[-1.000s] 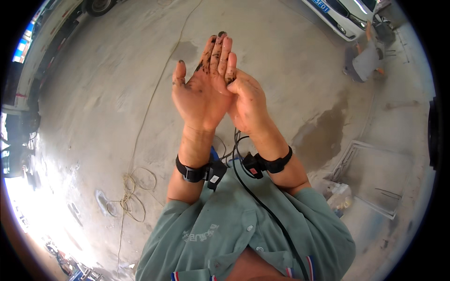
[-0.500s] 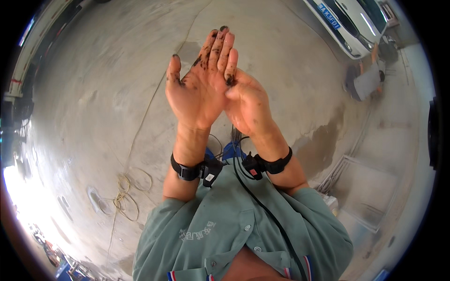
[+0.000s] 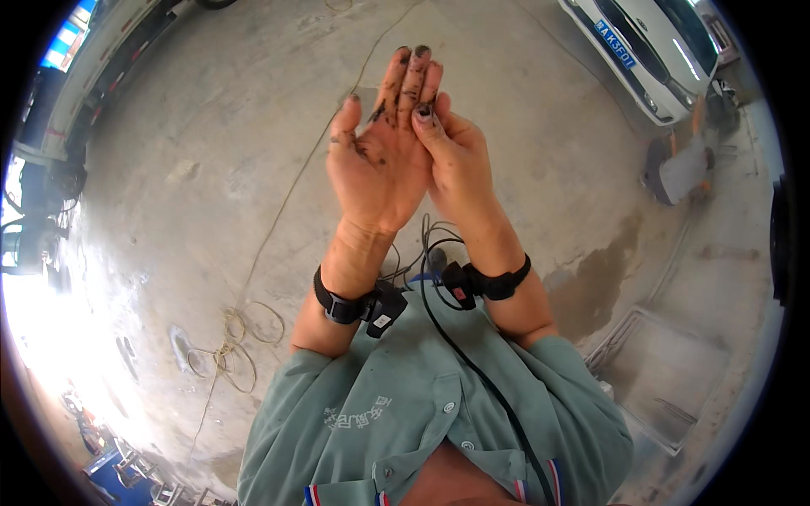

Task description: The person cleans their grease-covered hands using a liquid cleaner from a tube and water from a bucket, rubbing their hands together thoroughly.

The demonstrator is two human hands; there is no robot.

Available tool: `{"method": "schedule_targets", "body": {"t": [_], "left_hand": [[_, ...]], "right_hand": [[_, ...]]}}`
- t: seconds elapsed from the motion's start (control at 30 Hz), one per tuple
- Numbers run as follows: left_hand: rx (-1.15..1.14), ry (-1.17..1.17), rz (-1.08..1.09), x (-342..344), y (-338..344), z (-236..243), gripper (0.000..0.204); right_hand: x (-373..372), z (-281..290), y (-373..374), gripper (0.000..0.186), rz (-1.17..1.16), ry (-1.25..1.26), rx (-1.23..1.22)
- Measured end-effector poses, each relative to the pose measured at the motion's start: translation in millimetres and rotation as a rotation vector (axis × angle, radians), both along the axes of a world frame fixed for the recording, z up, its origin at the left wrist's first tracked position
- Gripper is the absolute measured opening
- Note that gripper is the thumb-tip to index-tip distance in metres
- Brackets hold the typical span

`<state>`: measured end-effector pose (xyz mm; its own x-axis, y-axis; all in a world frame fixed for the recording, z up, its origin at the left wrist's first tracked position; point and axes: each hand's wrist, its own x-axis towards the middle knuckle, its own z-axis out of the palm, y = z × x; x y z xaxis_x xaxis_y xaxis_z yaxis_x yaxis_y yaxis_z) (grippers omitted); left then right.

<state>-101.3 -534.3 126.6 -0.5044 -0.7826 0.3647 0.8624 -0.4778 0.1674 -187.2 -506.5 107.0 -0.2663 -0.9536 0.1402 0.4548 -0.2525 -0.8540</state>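
Holding both arms out in front of the chest, the person has the left hand [image 3: 380, 160] raised palm-up with fingers straight and together, so the black greasy smears on the palm and fingertips face the camera. The right hand [image 3: 456, 156] lies edge-on against it, its fingertips pressed to the base of the left fingers, which looks like a rubbing or wiping contact between the two. Neither hand grasps anything: the left is spread flat and released, the right loosely curved against the left.

Each forearm carries a black wrist strap [image 3: 342, 305] with a small device, and a black cable [image 3: 472, 371] runs from them down across the green work shirt [image 3: 422, 422], probably kept close to the body to stay clear of the hands.

Below lies a bare concrete floor [image 3: 211, 169] with a thin cord [image 3: 232, 346] looping across it. A white car [image 3: 658, 51] stands well apart at the upper right, with another person [image 3: 679, 164] crouched near it.
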Motion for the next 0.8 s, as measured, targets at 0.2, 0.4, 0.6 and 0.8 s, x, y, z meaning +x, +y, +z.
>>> {"method": "schedule_targets", "body": {"t": [0.2,0.4,0.6,0.8], "left_hand": [[-0.434,-0.622,0.523,-42,-5,-15,0.045],[-0.860,-0.819,0.719,-54,-19,-33,0.028],[-0.527,-0.912,0.507,-67,-18,-22,0.023],[0.025,-0.814,0.145,-67,-23,10,0.041]], "right_hand": [[-26,8,-16,0.028,0.112,-0.170,-0.011],[-40,8,-20,0.035,0.085,-0.392,0.211],[-41,-33,-25,0.033,-0.328,0.709,-0.294],[-42,-27,-24,0.013,-0.306,0.347,-0.097]]}}
